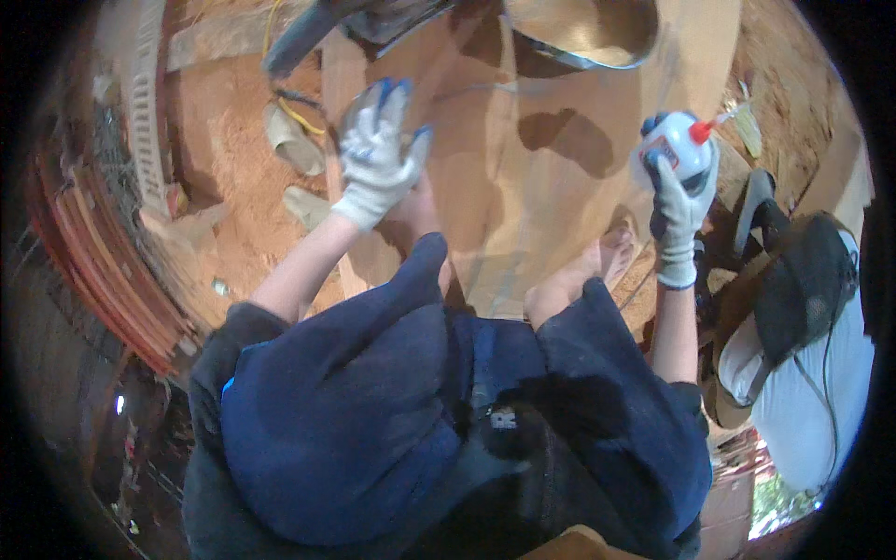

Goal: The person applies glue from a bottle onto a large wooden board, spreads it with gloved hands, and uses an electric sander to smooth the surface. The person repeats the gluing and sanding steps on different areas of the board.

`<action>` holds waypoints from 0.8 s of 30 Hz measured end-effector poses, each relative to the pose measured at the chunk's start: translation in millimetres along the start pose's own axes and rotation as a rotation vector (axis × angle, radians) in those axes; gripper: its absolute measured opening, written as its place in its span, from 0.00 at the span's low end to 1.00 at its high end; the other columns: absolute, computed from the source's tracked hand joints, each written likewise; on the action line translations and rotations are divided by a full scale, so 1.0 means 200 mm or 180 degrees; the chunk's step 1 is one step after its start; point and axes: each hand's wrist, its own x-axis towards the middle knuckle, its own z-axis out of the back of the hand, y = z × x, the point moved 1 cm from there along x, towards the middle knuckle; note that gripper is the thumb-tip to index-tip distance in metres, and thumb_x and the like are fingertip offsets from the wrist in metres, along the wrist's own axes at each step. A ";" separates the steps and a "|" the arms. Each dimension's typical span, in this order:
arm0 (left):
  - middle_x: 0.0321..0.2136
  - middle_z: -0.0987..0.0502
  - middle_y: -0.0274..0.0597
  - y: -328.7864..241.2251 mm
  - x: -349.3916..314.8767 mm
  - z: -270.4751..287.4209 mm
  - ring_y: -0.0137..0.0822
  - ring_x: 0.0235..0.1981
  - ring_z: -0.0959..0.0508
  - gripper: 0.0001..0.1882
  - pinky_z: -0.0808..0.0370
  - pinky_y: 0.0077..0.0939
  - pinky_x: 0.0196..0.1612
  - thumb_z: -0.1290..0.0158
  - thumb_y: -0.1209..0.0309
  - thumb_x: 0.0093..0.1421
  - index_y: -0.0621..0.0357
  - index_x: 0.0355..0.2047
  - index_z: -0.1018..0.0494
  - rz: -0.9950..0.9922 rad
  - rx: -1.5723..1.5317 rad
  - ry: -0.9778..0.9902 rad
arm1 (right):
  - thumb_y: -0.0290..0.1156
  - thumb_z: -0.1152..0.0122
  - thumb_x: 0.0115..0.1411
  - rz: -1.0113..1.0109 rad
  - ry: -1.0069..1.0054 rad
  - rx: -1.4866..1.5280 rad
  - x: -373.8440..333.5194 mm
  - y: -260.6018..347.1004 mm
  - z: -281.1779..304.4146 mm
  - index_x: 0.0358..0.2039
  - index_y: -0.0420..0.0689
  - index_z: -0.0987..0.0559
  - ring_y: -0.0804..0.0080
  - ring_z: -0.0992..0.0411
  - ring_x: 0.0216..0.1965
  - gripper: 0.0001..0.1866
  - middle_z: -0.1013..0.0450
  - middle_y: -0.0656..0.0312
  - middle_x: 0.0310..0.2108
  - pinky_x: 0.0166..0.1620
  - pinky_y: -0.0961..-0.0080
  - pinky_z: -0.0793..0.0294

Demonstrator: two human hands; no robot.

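Observation:
My right hand (pixel 684 210), in a pale knit work glove with blue coated fingertips, grips a white squeeze bottle (pixel 674 149) with a red nozzle cap. The bottle is tilted, its cap toward the upper right, and it is held off to the right of the wooden board (pixel 476 187). My left hand (pixel 381 149) wears the same kind of glove. It is raised near the board's left edge, empty, with its fingers stretched out and a little apart. Under and between my bare feet (pixel 611 252) lies the board, marked by shadows.
A round metal-rimmed pan (pixel 597 63) rests at the board's far end, beside a dark power tool (pixel 392 19) with a yellow cord. Clogs (pixel 294 140) lie on the sawdust at left, near stacked reddish strips (pixel 112 271). At right are sandals (pixel 751 210) and a black mesh bag (pixel 805 289).

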 end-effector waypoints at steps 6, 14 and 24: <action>0.61 0.34 0.52 0.06 0.31 0.23 0.54 0.62 0.35 0.44 0.37 0.49 0.63 0.33 0.56 0.52 0.55 0.66 0.37 -0.0606 0.0933 -0.1160 | 0.33 0.17 0.45 0.0891 0.0305 -0.0367 0.39 0.28 -0.07 0.56 0.40 0.28 0.68 0.26 0.51 0.39 0.27 0.58 0.51 0.57 0.70 0.25; 0.51 0.20 0.55 0.14 0.84 0.40 0.51 0.51 0.19 0.51 0.23 0.42 0.50 0.28 0.57 0.47 0.55 0.68 0.42 0.0378 -0.0500 0.0323 | 0.34 0.19 0.46 0.1007 -0.0321 0.0094 0.49 0.28 -0.08 0.53 0.37 0.26 0.74 0.26 0.48 0.35 0.26 0.58 0.47 0.51 0.74 0.23; 0.47 0.19 0.57 0.12 0.39 0.35 0.54 0.49 0.19 0.38 0.24 0.42 0.50 0.31 0.55 0.50 0.65 0.55 0.29 0.1503 -0.0650 0.0579 | 0.44 0.21 0.40 0.2597 0.0433 -0.3181 0.59 0.21 -0.24 0.59 0.53 0.28 0.53 0.31 0.55 0.43 0.29 0.54 0.52 0.57 0.59 0.29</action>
